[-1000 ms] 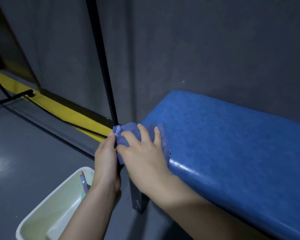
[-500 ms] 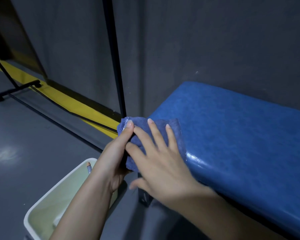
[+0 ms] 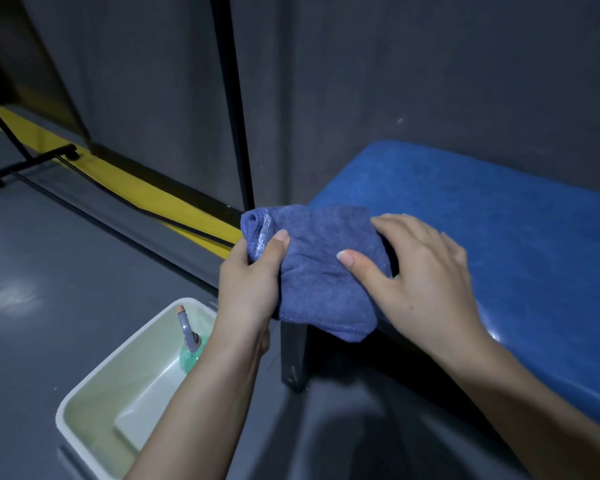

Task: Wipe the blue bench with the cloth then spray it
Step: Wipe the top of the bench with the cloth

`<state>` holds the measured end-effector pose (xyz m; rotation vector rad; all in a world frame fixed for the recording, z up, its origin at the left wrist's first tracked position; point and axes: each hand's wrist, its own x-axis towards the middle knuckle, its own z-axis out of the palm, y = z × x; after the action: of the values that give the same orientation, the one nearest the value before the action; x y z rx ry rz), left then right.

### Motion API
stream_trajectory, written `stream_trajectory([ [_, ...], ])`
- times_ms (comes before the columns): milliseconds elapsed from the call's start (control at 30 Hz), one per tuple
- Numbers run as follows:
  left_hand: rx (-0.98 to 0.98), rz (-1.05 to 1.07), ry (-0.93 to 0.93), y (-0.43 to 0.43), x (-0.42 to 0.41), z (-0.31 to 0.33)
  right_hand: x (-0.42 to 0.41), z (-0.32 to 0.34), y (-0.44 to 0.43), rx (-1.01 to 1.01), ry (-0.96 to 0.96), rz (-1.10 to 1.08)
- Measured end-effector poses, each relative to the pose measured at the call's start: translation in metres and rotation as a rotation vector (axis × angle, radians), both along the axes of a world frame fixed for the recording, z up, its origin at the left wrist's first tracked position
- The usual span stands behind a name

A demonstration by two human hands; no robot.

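Note:
The blue padded bench (image 3: 482,216) runs from the centre to the right along a dark wall. A folded blue-purple cloth (image 3: 312,271) hangs over the bench's left end. My left hand (image 3: 250,282) grips the cloth's left edge, thumb on top. My right hand (image 3: 420,275) holds the cloth's right side, thumb across its front and fingers resting on the bench top. A spray bottle (image 3: 189,336) with a grey nozzle and green body stands in the white bin below, partly hidden by my left forearm.
The white plastic bin (image 3: 94,393) sits on the grey floor at lower left. A black bench leg (image 3: 293,355) stands under the cloth. A black upright pole (image 3: 232,98), a black stand foot (image 3: 28,164) and a yellow floor stripe (image 3: 118,181) lie to the left.
The cloth has been pulled up and spread between both hands at the bench's end. My right hand moved from flat on top of the cloth to its right side.

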<state>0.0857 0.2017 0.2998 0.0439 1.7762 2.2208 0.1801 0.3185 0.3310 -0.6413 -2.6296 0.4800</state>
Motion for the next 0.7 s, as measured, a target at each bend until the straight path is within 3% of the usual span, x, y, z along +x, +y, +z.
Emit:
stream_trajectory([
  [467, -0.009, 0.077, 0.160, 0.002, 0.002, -0.010, -0.003, -0.010, -0.002, -0.007, 0.282, 0.103],
  [700, -0.111, 0.186, 0.247, -0.011, 0.015, -0.036, 0.004, -0.032, -0.019, 0.045, 0.474, 0.355],
])
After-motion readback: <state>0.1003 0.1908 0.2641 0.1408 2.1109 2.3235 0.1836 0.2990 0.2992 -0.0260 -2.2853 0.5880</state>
